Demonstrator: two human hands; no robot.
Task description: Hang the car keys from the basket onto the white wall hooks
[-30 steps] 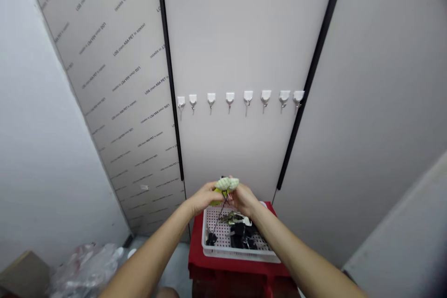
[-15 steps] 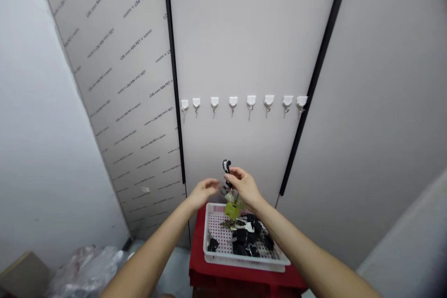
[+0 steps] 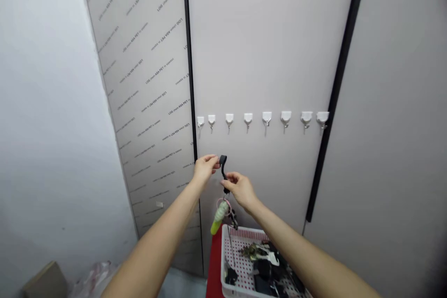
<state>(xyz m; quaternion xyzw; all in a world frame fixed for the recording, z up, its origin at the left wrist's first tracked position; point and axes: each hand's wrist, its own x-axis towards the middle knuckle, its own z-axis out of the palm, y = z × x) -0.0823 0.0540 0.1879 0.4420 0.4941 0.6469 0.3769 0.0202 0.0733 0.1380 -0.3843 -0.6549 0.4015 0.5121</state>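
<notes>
A black key strap (image 3: pixel 223 170) is held upright in front of a pale grey wall panel (image 3: pixel 265 46), below a row of white adhesive hooks (image 3: pixel 267 118) and touching none of them. Its upper end is pinched narrowly between the thumb and fingers of the left hand (image 3: pixel 205 170). The right hand (image 3: pixel 240 191) is curled close around its lower end, though whether that end is gripped or only touched cannot be told. A pink ring (image 3: pixel 223 204) is suspended beneath the strap, and a lime-green tag (image 3: pixel 219 219) with a cream knitted cover hangs tilted from it, beside a small bunch of dark keys (image 3: pixel 233 220). A thin wire (image 3: pixel 230 244) is seen running down toward a white plastic tray (image 3: pixel 244 233), whose perforated base is partly covered by further keys and black fobs (image 3: pixel 263 272). The tray is set on a red stand (image 3: pixel 214 265), directly below the hands and partly cut off by the lower edge of the view. The hooks are spaced along the panel, and a black vertical strip (image 3: pixel 337 88) is passed by the hook at the far right. To the left, a printed film-covered panel (image 3: pixel 146 56) is angled away, while a cardboard box (image 3: pixel 45 281) and a crumpled plastic bag (image 3: pixel 92 281) are seen low in the corner.
</notes>
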